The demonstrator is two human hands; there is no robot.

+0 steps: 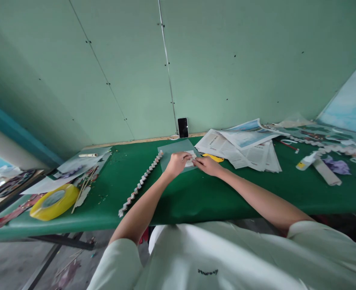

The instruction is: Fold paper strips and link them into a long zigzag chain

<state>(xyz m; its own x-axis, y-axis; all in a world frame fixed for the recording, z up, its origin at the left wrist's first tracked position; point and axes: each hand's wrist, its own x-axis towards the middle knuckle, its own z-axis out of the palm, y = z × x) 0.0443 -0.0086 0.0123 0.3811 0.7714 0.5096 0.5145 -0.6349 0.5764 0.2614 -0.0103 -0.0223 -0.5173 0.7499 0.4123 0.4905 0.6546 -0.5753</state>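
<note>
My left hand (178,163) and my right hand (208,165) meet over a translucent grey-green sheet (172,150). Both hands are closed, with fingertips pinched on a small white piece of paper (190,163); its exact shape is too small to make out. Left of the sheet, a zigzag folded-paper strip (141,182) runs diagonally toward the table's front edge, close to my left forearm. Behind my right hand lies a flat yellow object (213,157), partly covered by the hand.
Newspapers (241,151) lie right of the sheet. A phone (183,127) leans against the wall. Yellow tape (54,202) and thin sticks (83,189) lie on the left of the green table (184,201). A glue bottle (307,160) and purple crumpled piece (337,165) lie right.
</note>
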